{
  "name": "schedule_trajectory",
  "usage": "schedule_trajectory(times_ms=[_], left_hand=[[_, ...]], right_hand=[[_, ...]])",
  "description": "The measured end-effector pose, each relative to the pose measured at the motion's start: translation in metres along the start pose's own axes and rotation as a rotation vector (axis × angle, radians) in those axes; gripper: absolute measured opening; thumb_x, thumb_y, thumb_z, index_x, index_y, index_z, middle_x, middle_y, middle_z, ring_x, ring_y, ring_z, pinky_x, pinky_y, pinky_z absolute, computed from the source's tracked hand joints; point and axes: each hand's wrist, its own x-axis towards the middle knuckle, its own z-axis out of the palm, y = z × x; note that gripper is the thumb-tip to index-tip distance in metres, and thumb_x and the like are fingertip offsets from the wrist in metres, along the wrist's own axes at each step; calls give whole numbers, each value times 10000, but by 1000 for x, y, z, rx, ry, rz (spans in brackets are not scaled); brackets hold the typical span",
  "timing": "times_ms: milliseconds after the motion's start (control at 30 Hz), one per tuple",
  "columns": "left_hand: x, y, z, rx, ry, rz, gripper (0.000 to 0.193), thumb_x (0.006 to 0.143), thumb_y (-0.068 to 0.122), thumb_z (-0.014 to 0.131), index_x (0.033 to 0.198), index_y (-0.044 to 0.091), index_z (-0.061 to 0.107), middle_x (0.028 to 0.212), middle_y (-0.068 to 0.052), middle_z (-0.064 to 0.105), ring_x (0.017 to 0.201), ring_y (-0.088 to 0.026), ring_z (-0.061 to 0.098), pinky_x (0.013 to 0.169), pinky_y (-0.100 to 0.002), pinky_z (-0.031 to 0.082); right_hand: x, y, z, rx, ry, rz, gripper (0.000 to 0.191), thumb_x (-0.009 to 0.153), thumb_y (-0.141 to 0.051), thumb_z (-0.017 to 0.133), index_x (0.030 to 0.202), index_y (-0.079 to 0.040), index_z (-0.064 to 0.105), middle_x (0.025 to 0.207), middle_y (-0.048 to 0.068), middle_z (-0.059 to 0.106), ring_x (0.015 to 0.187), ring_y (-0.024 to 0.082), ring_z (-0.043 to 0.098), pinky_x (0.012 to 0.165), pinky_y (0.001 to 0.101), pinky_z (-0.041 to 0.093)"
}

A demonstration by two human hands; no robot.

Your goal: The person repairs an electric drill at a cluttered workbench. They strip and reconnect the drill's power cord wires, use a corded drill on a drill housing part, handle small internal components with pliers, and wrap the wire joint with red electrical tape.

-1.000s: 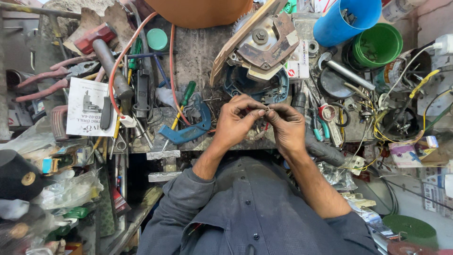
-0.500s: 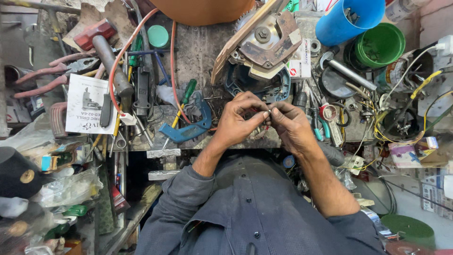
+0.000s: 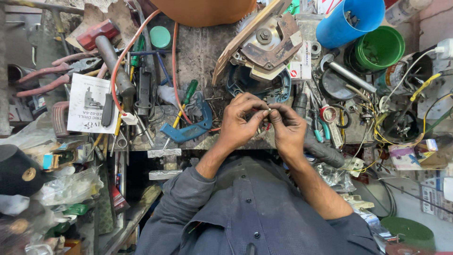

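Fingertips of the left hand (image 3: 239, 123) and right hand (image 3: 288, 128) meet, pinching a small metal part (image 3: 269, 110) between them above the cluttered workbench (image 3: 198, 52).

We saw a blue cup (image 3: 348, 21) beside a green tub (image 3: 380, 47) at the far right of the cluttered surface (image 3: 200, 52). A red-headed hammer (image 3: 107, 47) lay near red-handled pliers (image 3: 52, 73) and a printed leaflet (image 3: 89, 103). A blue clamp (image 3: 193, 125) sat by a green-handled screwdriver (image 3: 184, 101), an orange cable (image 3: 174, 71) looping past.
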Motion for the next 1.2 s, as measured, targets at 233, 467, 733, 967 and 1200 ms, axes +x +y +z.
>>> schedule_trajectory(times_ms=[233,467,733,967,1200], left_hand=[[1,3,1,-19,3,28,199,842,-19,758,1036,24,761,958,-85,745,919,-228,709,840,-326,544],[-3,-3,7,14,70,60,131,835,-7,771,953,39,738,916,-78,737,887,-228,705,823,-334,550],[2,-4,5,60,3,110,114,850,6,742,946,37,690,910,-85,714,867,-277,676,802,-357,529],[7,-3,9,22,-43,4,84,891,37,731,968,20,702,887,-88,693,856,-252,652,792,-348,511],[8,-7,9,39,-51,-38,83,887,59,727,962,24,727,867,-73,702,846,-221,651,806,-335,490]], right_hand=[[3,0,-2,144,-51,26,145,1032,-63,669,1154,13,690,1035,33,713,930,87,659,847,247,548],[0,4,-2,22,-11,-137,117,1022,-44,703,1124,13,709,1070,42,698,969,96,647,879,246,539],[5,1,-2,12,-34,-192,111,1011,-2,703,1121,7,708,1080,57,693,978,111,645,878,246,547],[15,-23,-6,-392,-13,-538,133,978,38,735,1100,0,699,1035,110,693,943,168,675,838,277,548],[11,-19,5,-361,59,-480,109,989,-2,732,1084,6,681,1025,113,670,915,169,649,813,280,534]])
